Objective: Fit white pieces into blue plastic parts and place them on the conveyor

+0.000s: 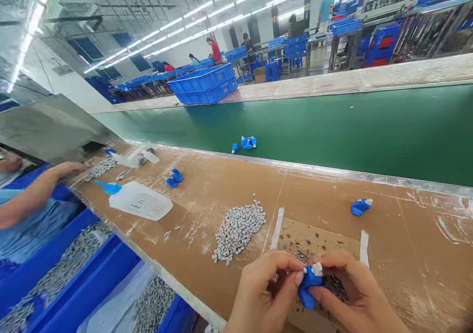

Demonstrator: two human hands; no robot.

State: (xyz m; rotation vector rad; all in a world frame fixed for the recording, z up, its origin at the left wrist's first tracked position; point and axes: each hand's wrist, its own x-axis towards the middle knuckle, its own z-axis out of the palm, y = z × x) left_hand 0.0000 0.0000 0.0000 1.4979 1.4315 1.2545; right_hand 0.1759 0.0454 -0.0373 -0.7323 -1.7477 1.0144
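Observation:
Both my hands meet at the bottom centre over a taped-down cardboard patch [318, 237]. My right hand [354, 298] grips a small blue plastic part [309, 284]. My left hand [266, 296] pinches a small white-grey piece at the top of that same part. A heap of small grey pellets [238, 229] lies just left of my hands on the brown worktop [221, 185]. Small metal bits are scattered on the cardboard patch.
A green conveyor belt [351, 126] runs behind the worktop with blue parts [248, 142] on it. More blue parts [361, 206] [174, 178] and a glue bottle [138, 200] lie on the worktop. A co-worker's arm [37, 190] reaches in at left. Blue bins [84, 283] of pellets sit below.

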